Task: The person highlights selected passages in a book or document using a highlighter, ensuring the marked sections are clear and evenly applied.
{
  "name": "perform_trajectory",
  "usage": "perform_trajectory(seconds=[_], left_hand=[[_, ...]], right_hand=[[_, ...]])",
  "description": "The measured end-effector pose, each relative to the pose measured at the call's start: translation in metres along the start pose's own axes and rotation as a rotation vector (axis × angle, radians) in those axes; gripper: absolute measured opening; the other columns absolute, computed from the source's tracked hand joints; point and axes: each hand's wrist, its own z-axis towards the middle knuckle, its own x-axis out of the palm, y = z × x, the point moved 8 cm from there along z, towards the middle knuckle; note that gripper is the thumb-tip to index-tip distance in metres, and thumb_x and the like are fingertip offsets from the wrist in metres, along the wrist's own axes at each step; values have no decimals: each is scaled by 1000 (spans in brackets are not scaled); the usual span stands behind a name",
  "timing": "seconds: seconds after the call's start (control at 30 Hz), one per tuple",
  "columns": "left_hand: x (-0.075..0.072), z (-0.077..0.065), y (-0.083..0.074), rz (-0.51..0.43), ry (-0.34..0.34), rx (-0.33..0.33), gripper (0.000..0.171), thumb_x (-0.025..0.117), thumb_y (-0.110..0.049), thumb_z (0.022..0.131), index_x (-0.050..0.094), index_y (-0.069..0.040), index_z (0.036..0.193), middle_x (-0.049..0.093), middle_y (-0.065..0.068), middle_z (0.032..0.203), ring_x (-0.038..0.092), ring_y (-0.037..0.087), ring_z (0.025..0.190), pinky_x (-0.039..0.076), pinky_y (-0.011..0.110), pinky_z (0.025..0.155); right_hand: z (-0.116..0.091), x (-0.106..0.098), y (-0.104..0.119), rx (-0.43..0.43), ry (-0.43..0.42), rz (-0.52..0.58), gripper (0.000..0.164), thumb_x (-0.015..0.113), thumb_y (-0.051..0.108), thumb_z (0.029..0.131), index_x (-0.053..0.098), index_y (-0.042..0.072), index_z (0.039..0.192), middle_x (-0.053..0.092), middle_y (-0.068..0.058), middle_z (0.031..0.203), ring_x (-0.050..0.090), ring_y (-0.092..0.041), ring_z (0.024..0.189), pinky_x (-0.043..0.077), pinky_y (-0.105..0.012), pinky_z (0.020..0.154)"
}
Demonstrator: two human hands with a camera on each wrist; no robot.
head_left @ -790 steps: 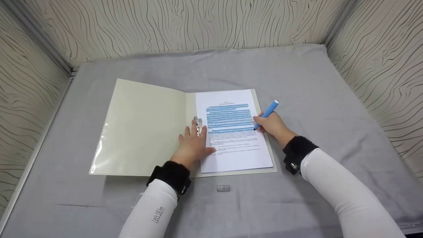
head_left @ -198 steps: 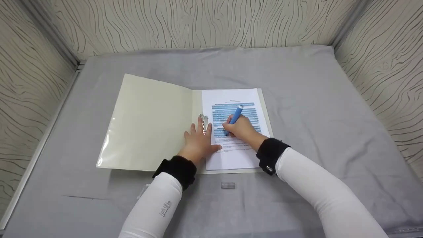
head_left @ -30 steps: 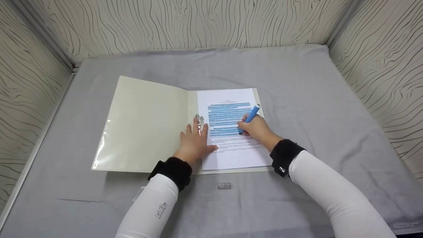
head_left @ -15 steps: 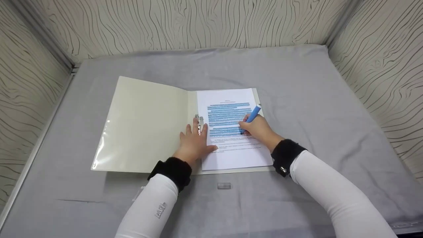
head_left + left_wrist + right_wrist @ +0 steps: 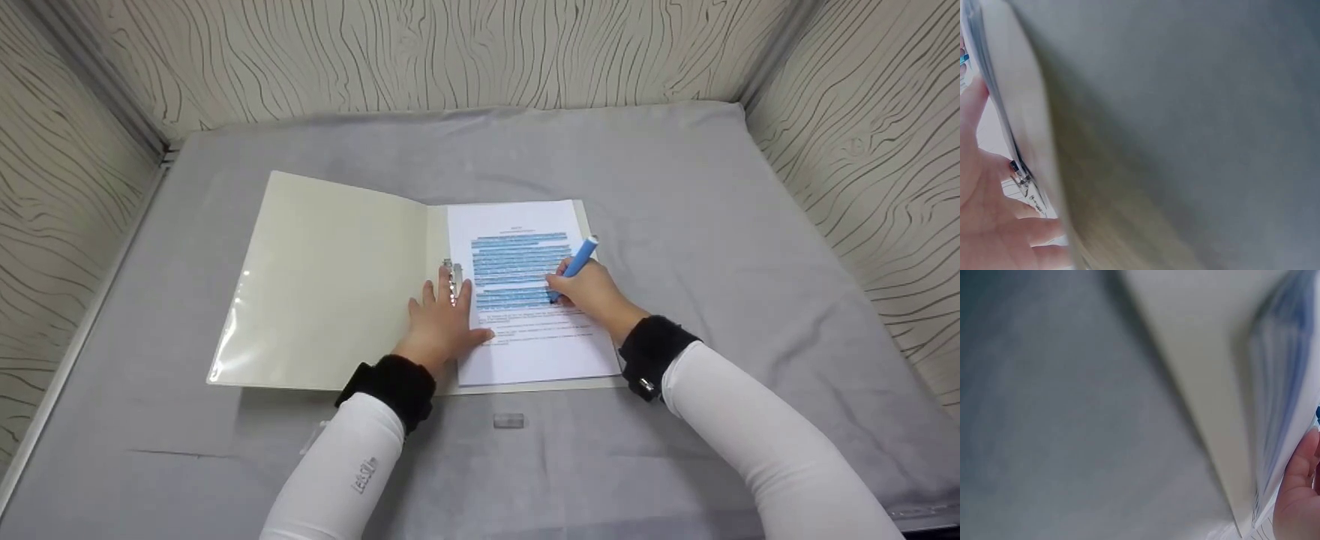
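A cream ring binder [image 5: 330,277] lies open, its left cover slightly raised at the outer side. On its right half sits a stack of printed paper [image 5: 525,360], the upper lines of the top sheet coloured blue. My right hand [image 5: 596,292] pinches a blue highlighter [image 5: 580,257], its dark tip down on the page at the right part of the lowest blue lines. With fingers spread, my left hand [image 5: 439,326] rests across the metal ring clip [image 5: 454,281], thumb on the sheet's left margin. In the left wrist view the left hand [image 5: 999,219] shows beside the binder edge.
A small clear grey block [image 5: 508,421] lies on the grey cloth [image 5: 675,172] in front of the binder. Another clear piece [image 5: 313,435] is partly hidden by the left sleeve. Patterned walls [image 5: 450,60] stand at the back and both sides.
Over the last second the highlighter tip has slid a little to the right along the line. Compared with much earlier, blue reaches lower on the page. The left hand keeps its place.
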Motion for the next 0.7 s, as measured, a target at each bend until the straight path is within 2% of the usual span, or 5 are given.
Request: perform_trajectory(seconds=[0.43,0.7], left_hand=[[0,0,0,-22,14,3,91,52,-63,83,15,-16,151,-2,18,155,11,42,138,20,58,105],[0,0,1,-30,15,2,90,52,-63,83,15,-17,151,-2,18,155,10,42,138,20,57,105]], right_hand=[[0,-3,0,-7,-20,-7,21,62,22,87,51,6,78,51,-1,65,54,-11,60,46,-20,56],[0,-4,-3,25,-16,0,21,62,23,88,51,6,82,52,-3,71,54,-12,61,45,-20,57]])
